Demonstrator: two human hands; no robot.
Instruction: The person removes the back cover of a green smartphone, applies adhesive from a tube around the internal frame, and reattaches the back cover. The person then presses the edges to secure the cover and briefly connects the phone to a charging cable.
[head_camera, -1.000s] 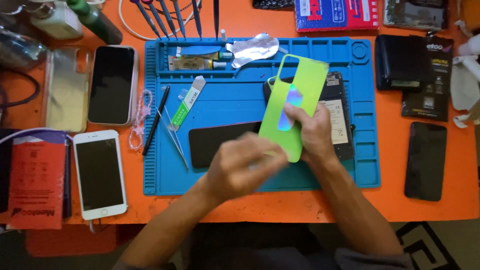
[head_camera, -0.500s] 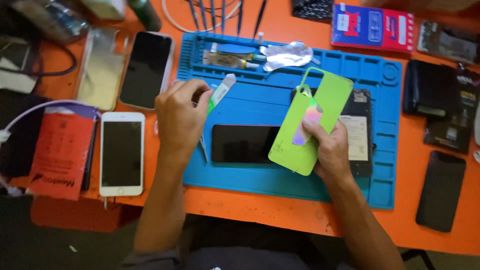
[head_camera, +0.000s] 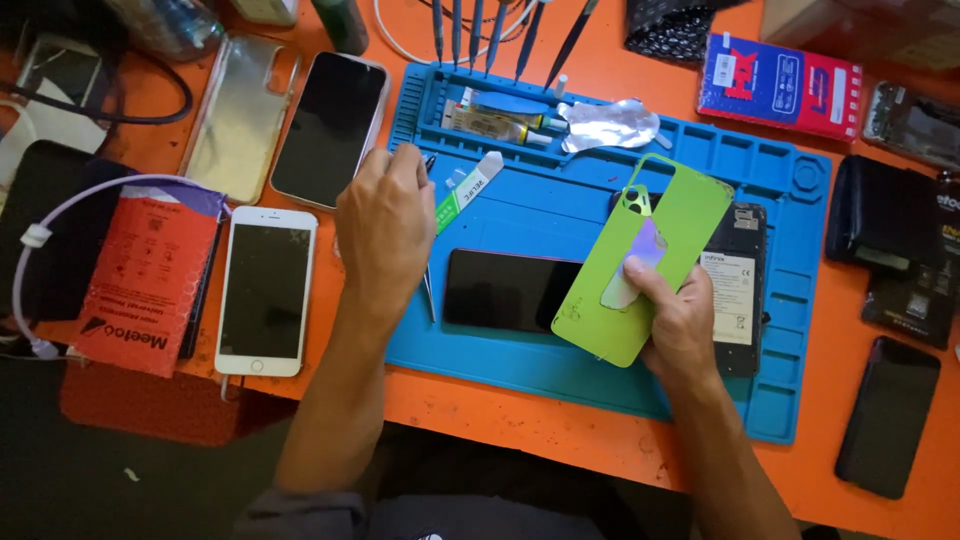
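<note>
The right hand (head_camera: 680, 325) holds a green phone back cover (head_camera: 645, 255). Thumb is on top near the low end, fingers are under it, so the hand is clamped on the cover. The cover is tilted up off the blue mat (head_camera: 560, 205), not flat. Its long side runs from low-left to up-right. The end w/ the camera hole points up and away from the person. The low corner hangs over the dark phone screen (head_camera: 500, 290) that lies flat on the mat, long side going left to right.

Under the cover, on the right part of the mat, lies an open phone body (head_camera: 738, 290) w/ its battery showing.

The left hand (head_camera: 385, 225) is at the left edge of the mat, knuckles up, fingers bent down together. It sits over thin metal tweezers (head_camera: 429, 295); a bit of them pokes out below the hand. Can't tell if the fingers pinch them. Just beside the hand is a small white and green strip (head_camera: 468, 190).

Left of the mat, on the orange table (head_camera: 520, 420), lie a white phone (head_camera: 266, 290), a black-screen phone (head_camera: 330, 130) and a clear case (head_camera: 238, 120). A red packet (head_camera: 140, 280) is near the white phone.
</note>
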